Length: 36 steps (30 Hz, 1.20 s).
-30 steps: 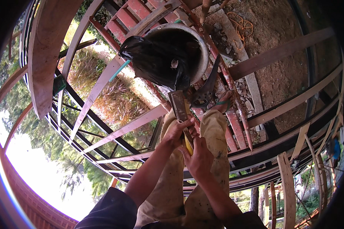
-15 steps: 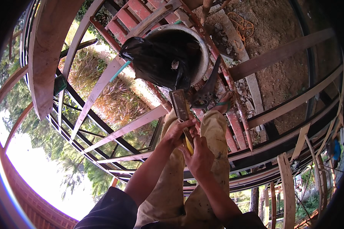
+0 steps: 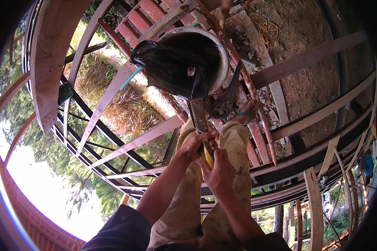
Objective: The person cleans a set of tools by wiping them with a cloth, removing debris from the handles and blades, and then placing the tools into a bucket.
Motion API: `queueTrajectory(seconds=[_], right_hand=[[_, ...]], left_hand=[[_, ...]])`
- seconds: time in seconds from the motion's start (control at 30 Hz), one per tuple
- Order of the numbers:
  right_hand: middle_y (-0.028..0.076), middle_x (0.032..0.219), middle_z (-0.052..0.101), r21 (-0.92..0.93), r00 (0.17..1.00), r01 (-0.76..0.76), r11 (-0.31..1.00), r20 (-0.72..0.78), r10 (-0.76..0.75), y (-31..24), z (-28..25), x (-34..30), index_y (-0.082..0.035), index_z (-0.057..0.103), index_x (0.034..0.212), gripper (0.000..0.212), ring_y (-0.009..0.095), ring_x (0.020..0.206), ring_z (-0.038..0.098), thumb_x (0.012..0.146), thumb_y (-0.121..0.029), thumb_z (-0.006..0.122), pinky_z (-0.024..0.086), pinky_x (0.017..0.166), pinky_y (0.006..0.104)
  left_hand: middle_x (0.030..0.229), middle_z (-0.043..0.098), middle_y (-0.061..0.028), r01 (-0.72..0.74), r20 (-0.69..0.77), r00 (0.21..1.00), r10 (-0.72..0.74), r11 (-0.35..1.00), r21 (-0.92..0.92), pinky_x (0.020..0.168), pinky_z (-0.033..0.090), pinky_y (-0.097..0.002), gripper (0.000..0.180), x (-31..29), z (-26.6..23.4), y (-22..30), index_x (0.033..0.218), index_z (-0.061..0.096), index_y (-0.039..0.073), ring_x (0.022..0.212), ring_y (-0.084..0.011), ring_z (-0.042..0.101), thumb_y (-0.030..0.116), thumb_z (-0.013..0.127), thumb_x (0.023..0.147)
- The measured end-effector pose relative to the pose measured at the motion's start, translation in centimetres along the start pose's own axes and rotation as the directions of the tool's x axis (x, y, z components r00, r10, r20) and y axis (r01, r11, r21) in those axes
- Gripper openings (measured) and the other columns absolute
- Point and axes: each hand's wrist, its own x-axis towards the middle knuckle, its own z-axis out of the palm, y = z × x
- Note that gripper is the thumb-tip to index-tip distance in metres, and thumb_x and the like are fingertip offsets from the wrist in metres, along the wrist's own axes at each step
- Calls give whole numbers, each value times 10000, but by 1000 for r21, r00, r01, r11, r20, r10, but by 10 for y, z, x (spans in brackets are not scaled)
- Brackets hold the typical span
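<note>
My left hand is closed around a short, flat, dark brown bar, which points away from me above my knees. Just nearer, my right hand is closed on a yellow piece below the bar. Its kind is mostly hidden by my fingers, and I cannot tell whether it joins the bar. Beyond the bar's far end, a black plastic bag lies in a round, pale-rimmed tub. A dark handsaw rests beside the tub, close to my sandalled foot.
Red-painted slats form a narrow platform under the tub. Pale wooden beams and dark rails cross around me, with plants below on the left. A large curved timber hangs at the upper left. Orange rope lies on the dirt.
The far end of the brown bar has shifted very slightly to the right. Both hands keep nearly the same place and grip.
</note>
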Motion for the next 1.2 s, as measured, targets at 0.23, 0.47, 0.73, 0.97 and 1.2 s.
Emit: queueTrajectory(seconds=[0.23,0.47,0.73,0.97,1.2], right_hand=[[126,963,577,1,1000,10,1000,-13,-10,7,4,0,-51,541,1168,517,359,796,655,856,-390,777,502,618,474],[169,1066,621,84,1000,1,997,-1,0,6,-6,1,-22,551,1244,470,375,920,671,925,-329,708,535,727,458],[194,1200,654,280,979,115,953,-196,-61,40,-13,44,-14,528,1427,385,281,1077,686,1062,-112,451,554,843,378],[142,928,699,478,970,-119,870,-131,205,26,4,63,-1,607,1237,247,216,735,707,1025,-114,550,550,692,339],[94,839,664,694,899,-250,675,-92,428,17,12,63,28,606,1039,171,123,608,661,988,-129,648,514,550,263]], left_hand=[[685,541,-14,-4,0,1000,4,1000,2,696,481,-319,199,1,0,-1,907,571,111,700,-167,581,215,740,909],[696,577,-42,-10,-105,994,12,1000,13,653,525,-330,153,6,-3,-2,923,590,84,685,-193,624,171,716,925],[830,660,-63,15,80,996,-26,989,144,720,579,-346,301,6,-14,-12,1155,624,45,758,-193,679,219,730,934],[1057,702,-51,-99,134,988,81,985,138,828,552,-318,657,13,-18,-42,1279,611,37,945,-120,657,463,823,826],[1106,677,-10,-212,144,973,179,942,259,847,517,-293,687,6,-10,-39,1225,633,36,998,-90,615,556,803,810]])
